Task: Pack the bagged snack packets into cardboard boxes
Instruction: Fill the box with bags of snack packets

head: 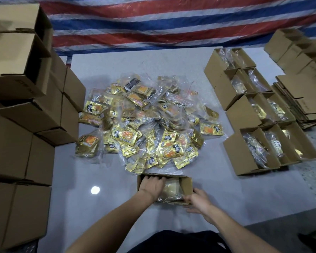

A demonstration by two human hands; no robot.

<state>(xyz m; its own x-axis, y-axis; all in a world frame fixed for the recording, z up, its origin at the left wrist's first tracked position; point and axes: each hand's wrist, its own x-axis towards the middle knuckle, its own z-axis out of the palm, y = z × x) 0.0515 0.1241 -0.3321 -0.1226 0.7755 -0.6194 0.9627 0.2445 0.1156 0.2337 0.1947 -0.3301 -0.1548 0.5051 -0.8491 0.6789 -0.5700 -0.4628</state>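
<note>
On the bench (98, 170), at 6 o'clock of the heap of bagged snack packets (144, 125), an open cardboard box (187, 183) holds one bag (171, 191). The left hand (151, 186) lies palm-down in its 9 o'clock end, grip unclear. The right hand (197, 200) pinches its 4 o'clock corner.

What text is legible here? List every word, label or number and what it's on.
Snack packets: dark labels with printed characters, too blurred to read.
Stacked boxes: dark print on one side, too blurred to read.
Flattened cartons: faint print, too small to read.
Nothing legible.
</note>
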